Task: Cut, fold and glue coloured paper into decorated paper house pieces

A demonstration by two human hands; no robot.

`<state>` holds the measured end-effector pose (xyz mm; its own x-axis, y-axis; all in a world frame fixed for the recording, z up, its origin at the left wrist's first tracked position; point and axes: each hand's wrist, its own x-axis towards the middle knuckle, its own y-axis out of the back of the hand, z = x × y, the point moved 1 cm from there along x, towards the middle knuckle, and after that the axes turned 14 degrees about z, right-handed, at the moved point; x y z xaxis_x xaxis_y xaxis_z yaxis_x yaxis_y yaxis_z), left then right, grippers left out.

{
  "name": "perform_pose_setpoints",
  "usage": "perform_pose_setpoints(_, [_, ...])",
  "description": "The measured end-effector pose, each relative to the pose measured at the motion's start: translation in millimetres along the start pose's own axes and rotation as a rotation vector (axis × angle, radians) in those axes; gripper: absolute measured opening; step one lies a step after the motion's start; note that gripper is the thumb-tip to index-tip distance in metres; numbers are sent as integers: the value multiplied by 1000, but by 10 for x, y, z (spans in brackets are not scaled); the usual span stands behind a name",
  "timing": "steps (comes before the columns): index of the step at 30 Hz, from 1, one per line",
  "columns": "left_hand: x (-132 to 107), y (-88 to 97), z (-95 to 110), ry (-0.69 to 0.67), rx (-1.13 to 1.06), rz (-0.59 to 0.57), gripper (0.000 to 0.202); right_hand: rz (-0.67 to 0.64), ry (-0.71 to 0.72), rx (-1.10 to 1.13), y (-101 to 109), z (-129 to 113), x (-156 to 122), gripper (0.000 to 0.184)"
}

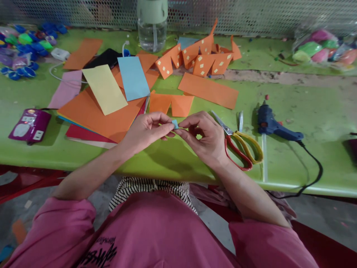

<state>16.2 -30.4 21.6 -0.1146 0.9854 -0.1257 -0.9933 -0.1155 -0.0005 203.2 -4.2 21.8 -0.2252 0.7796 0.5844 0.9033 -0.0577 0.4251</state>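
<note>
The left hand (145, 132) pinches a small piece of blue paper (174, 124) between thumb and fingers, above the counter's (315, 108) near edge. The right hand's (208, 137) thumb and forefinger are at the paper's right edge; whether they grip it I cannot tell. An orange cutout (182, 105) stands just beyond, with scissors (242, 145) and a glue gun (276, 125) to the right.

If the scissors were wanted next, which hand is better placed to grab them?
Probably the right hand: the scissors' handles lie right beside its wrist, while the left hand is farther away.
</note>
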Motion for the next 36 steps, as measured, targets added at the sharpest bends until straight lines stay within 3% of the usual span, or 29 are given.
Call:
perform_pose_setpoints(15, [-14, 2, 9, -66, 26, 11, 21, 0, -2, 41, -3, 7, -3, 24])
perform_pose_setpoints(25, [-74, -20, 23, -228, 136, 61, 12, -23, -145, 73, -3, -7, 6, 30])
perform_pose_setpoints(36, [-36, -14, 24, -215, 72, 33, 15, -56, -272, 219, -40, 34, -8, 29])
